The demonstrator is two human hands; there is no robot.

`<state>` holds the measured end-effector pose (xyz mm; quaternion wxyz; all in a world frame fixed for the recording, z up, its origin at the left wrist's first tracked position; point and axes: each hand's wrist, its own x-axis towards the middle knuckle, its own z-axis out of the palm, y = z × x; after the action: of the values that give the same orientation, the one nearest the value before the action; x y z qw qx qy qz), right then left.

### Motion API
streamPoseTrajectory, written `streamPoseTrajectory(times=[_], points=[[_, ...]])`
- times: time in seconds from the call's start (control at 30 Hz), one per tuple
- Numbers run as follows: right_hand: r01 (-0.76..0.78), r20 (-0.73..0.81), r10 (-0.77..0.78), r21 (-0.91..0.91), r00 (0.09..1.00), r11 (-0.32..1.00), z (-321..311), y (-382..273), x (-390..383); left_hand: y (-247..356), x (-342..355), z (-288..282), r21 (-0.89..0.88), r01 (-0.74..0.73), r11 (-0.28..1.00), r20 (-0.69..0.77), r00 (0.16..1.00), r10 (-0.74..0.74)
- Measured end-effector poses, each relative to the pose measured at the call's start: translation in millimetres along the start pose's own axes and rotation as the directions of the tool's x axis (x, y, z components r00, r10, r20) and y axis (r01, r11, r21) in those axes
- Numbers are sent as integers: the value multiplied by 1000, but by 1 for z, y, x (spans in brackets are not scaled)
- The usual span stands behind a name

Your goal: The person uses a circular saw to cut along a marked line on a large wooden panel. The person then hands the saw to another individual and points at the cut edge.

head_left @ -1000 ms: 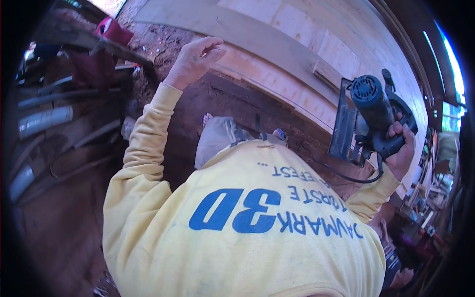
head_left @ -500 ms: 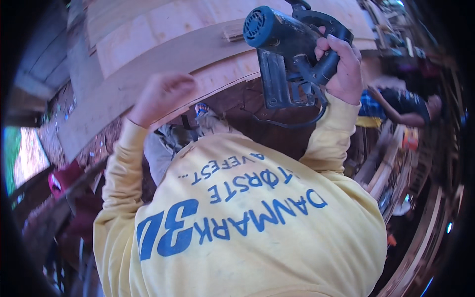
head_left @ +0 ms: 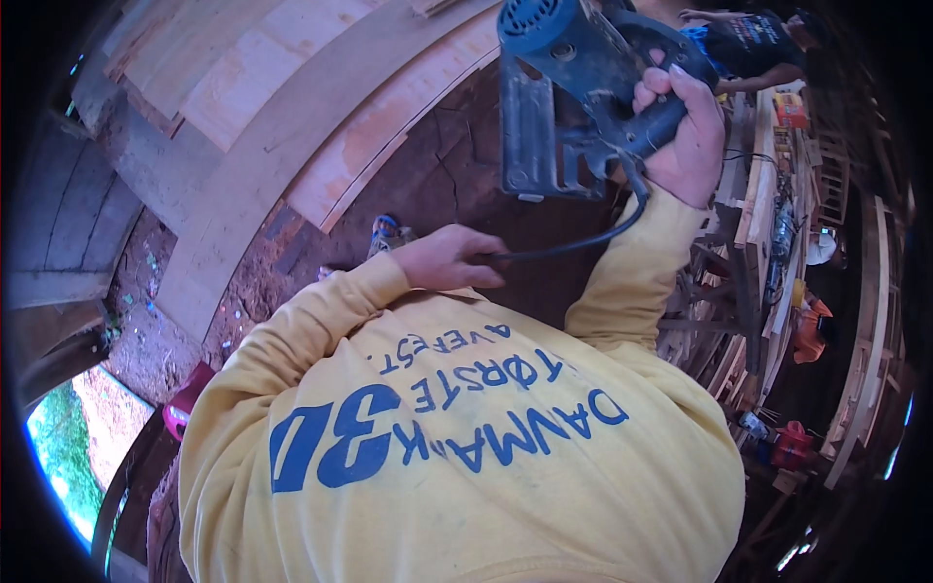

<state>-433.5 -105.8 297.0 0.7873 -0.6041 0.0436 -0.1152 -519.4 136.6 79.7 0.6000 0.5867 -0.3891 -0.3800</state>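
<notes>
My right hand (head_left: 685, 126) is wrapped round the rear handle of a dark blue circular saw (head_left: 573, 73), held up off the boards at the upper right. The saw's flat base plate (head_left: 525, 136) hangs down on its left side. From the handle a black power cord (head_left: 593, 240) curves down and leftward to my left hand (head_left: 455, 257). That hand is closed round the cord in front of my belly.
Wide plywood sheets (head_left: 282, 87) lie at the upper left, beside bare earth (head_left: 146, 262). On the right are stacked timber pieces (head_left: 763, 214). Another person (head_left: 743, 44) is at the top right. My sandalled foot (head_left: 386, 228) shows below the boards.
My left hand has moved from over the boards to the right and down, and has taken hold of the cord. The saw stays in my right hand, higher in view as my view turns.
</notes>
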Motion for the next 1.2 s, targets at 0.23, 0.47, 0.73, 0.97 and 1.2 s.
streamPoseTrajectory(times=[0.23,0.47,0.73,0.97,1.2], points=[[-64,-176,29,-196,984,979,7,34,-69,-118,-70,36,497,-72,865,-86,988,131],[102,-207,-153,-241,966,965,38,79,-180,-53,-111,-41,589,54,806,-318,933,170],[41,-291,-87,-162,953,986,104,118,-245,37,-124,-59,-559,203,804,-215,901,-376],[7,-338,-3,10,941,1000,139,141,-255,84,-146,-88,14,207,978,-369,910,-187],[-12,-411,20,22,911,1000,173,137,-284,99,-172,-85,-72,148,986,-401,901,-165]])
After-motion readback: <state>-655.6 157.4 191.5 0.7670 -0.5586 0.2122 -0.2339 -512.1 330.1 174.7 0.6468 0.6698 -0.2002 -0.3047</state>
